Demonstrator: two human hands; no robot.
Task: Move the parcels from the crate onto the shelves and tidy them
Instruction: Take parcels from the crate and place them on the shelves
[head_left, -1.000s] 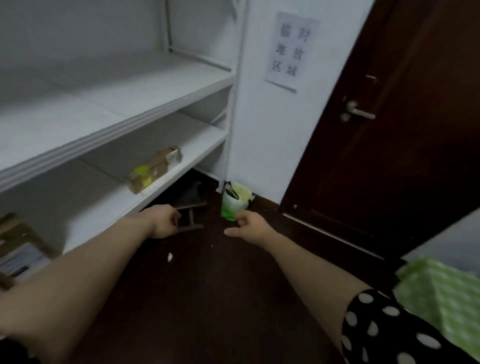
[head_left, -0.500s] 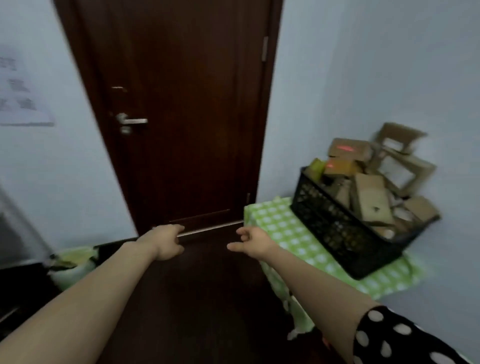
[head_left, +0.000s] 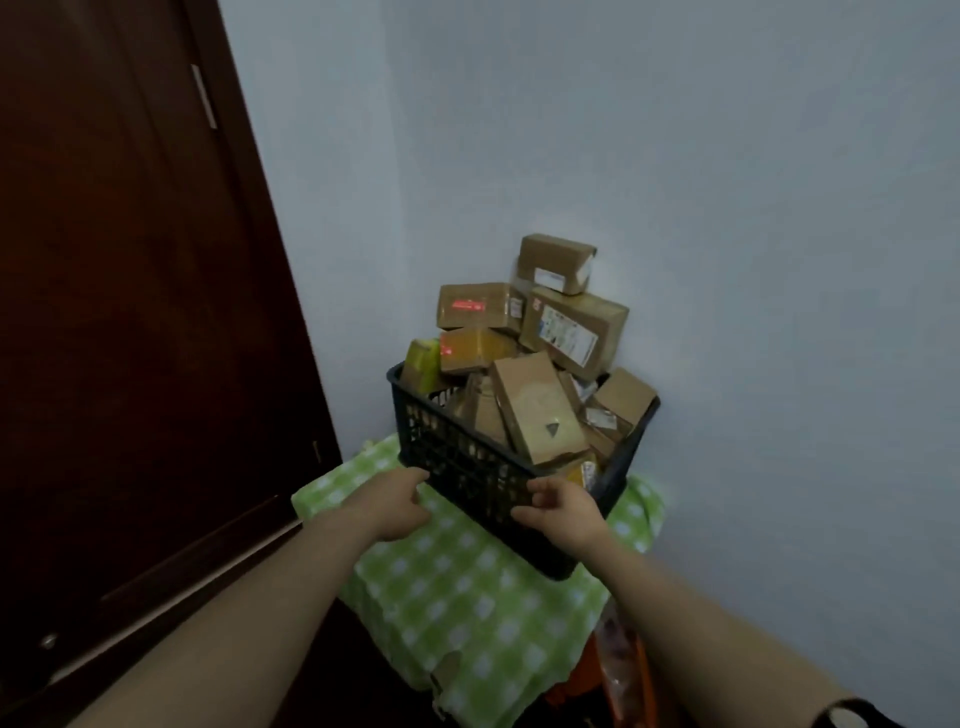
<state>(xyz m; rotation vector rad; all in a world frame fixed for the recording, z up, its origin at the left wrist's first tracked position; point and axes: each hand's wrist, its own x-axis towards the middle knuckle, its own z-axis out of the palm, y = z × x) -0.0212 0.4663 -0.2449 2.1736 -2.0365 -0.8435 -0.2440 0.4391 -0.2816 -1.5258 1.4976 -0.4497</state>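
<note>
Black plastic crate (head_left: 457, 462) on green checked cloth (head_left: 467, 587). Cardboard parcels (head_left: 540, 410) heaped above crate rim; lower ones hidden behind its mesh wall. Our left hand (head_left: 397, 501) just before crate's near-left corner, fingers loosely curled, holding nothing; whether it touches crate, we cannot tell. Our right hand (head_left: 563, 512) overlaps crate's near wall, fingers loosely bent, thumb apart, nothing gripped. Whatever lies under cloth is hidden. Dark door (head_left: 130, 312) left of crate, cut off. Parcel labels too blurred to read.

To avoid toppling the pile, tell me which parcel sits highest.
The small brown parcel with a white label, at the very top against the wall; every other parcel lies below it.
</note>
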